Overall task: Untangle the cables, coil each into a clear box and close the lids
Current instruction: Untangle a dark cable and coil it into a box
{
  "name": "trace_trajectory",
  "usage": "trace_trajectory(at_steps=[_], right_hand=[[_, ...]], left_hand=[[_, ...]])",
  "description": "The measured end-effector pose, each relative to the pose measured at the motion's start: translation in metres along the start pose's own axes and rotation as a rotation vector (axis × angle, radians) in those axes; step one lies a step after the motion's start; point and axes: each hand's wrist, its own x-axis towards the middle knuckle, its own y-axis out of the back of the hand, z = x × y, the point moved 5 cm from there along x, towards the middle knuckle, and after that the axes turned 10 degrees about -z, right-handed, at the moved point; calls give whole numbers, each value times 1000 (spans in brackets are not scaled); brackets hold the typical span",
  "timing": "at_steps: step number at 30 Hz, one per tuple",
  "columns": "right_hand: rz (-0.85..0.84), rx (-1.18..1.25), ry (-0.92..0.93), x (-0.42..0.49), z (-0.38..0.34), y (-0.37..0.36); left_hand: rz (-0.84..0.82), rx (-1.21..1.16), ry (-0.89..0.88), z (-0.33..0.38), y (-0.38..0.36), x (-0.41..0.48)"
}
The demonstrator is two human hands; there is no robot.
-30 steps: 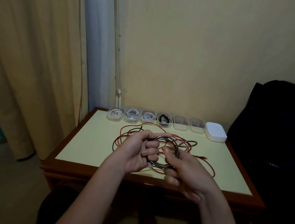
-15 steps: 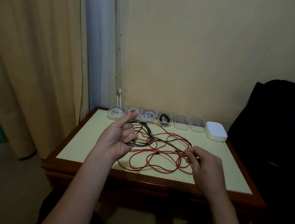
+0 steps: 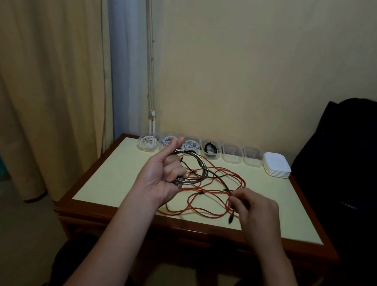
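The table carries everything, with a curtain beyond its left edge and a dark bag past its right edge. Across the middle and toward the front edge the red cable sprawls in loose loops, not yet gathered. Along the back edge stands the row of clear boxes: four already hold coiled cables and the two toward the right look empty. All are uncovered, since the stack of white lids sits at the back right corner. A second ago both hands were bunched together over one bundle near the front edge. They have since drawn apart. The left hand is now raised toward the back left, palm up, fingers curled round the grey coil with the thumb sticking up. The right hand has gone toward the right and pinches a thin dark cable in its fingertips, the plug end hanging just below them over the red loops. That lead runs back to the coil, though I cannot tell whether it is the same cable. The split suggests the tail is being pulled free of the red tangle. This cable, the red one and every lid remain to be done.
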Motion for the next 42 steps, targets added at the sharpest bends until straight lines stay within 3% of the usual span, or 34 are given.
trace_trajectory(at_steps=[2,5,10,15,27,32,38,42], right_hand=[[-67,144,-114,1,0,-7],[-139,606,-265,-2,-5,-18],[46,1427,-378,-5,-21,-35],[87,1784,-352,-1,-41,-42],[-369,1902,-494,-12,-78,-58],[-374,2022,-461,-16,-91,-57],[-273,1741,-452,-14,-92,-52],[-325,1589,-547,-12,-73,-50]], left_hand=[[-5,-5,4,-3,-2,0],[-6,-15,15,-7,-5,-1],[-9,-23,37,-14,-5,-1],[-41,-63,60,-18,-6,2],[31,74,35,-19,-1,1],[72,131,5,-20,2,0],[128,277,41,-29,18,2],[86,246,92,-34,27,7]])
